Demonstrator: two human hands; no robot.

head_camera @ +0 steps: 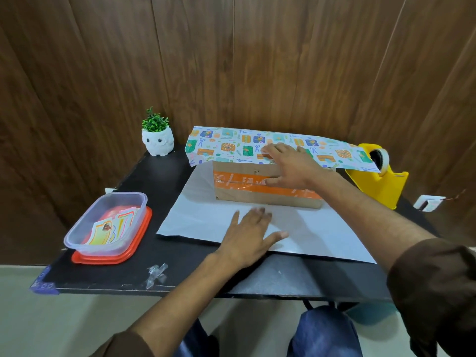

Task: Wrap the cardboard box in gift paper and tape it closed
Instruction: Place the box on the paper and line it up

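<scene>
Right grip (288, 164) spread, pressing gift paper (231, 144) onto cardboard box (242, 195) top, left grip (251, 235) spread flat on the paper's white side, black desk (157, 179)

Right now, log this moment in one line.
right hand: presses gift paper onto cardboard box | left hand: flat on paper's white side | tape dispenser: untouched

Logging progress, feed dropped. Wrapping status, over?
Left hand flat on paper. Right hand presses far flap onto box top. Near half unfolded. Dispenser right of box, nothing blocking.
</scene>
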